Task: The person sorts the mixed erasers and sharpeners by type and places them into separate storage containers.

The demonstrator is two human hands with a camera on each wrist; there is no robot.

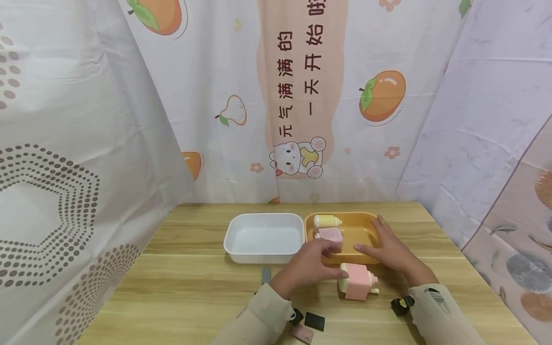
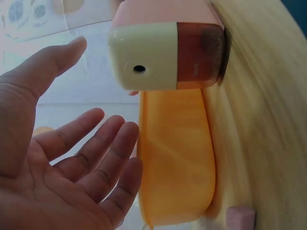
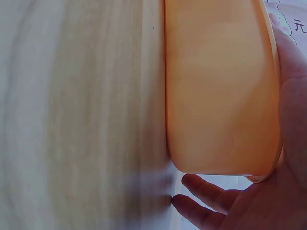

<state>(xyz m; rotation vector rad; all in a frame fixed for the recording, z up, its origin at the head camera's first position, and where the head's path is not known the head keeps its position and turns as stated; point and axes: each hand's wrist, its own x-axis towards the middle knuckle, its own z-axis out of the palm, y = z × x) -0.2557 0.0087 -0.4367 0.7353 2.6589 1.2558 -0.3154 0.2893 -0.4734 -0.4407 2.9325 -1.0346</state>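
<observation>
A pink and cream pencil sharpener [image 1: 357, 281] stands on the table before an orange tray [image 1: 362, 232]. Its cream face, with a dark hole, and its reddish clear drawer show in the left wrist view. My left hand [image 1: 308, 266] hovers beside the sharpener [image 2: 148, 57], fingers spread and apart from it in that view. Inside the orange tray lie a yellow item [image 1: 326, 221] and a pale pink item [image 1: 331, 235], partly behind the left fingers. My right hand [image 1: 394, 249] holds the tray's right end, thumb over the front rim, fingers around the outer side.
A white tray [image 1: 264, 258] stands left of the orange one. On the table nearer me are a small grey item [image 1: 266, 275], a black block [image 1: 315, 321] and a pink block [image 1: 303, 334]. Printed cloths hang behind and at both sides.
</observation>
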